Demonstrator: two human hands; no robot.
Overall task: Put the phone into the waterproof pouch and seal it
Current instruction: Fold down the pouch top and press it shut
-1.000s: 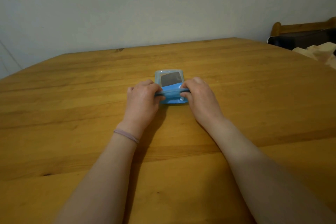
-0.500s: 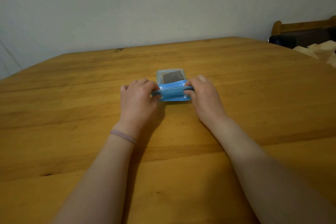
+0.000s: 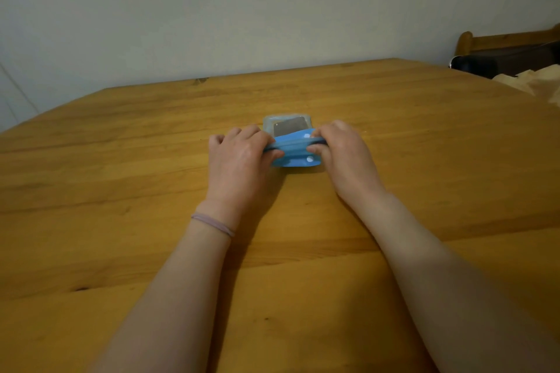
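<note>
The left hand (image 3: pixel 239 154) and right hand (image 3: pixel 342 151) each close their grip on an end of the pouch (image 3: pixel 295 157) flap. The phone (image 3: pixel 289 127) sits inside, so the soft, probably slick plastic is best pinched at its stiffer blue edge.

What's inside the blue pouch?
A dark phone shows through the pouch's clear window. Its near end is hidden by the folded blue flap and both hands.

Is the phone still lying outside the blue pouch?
No, the dark phone shows through the clear window of the blue plastic pouch, already inside it.
</note>
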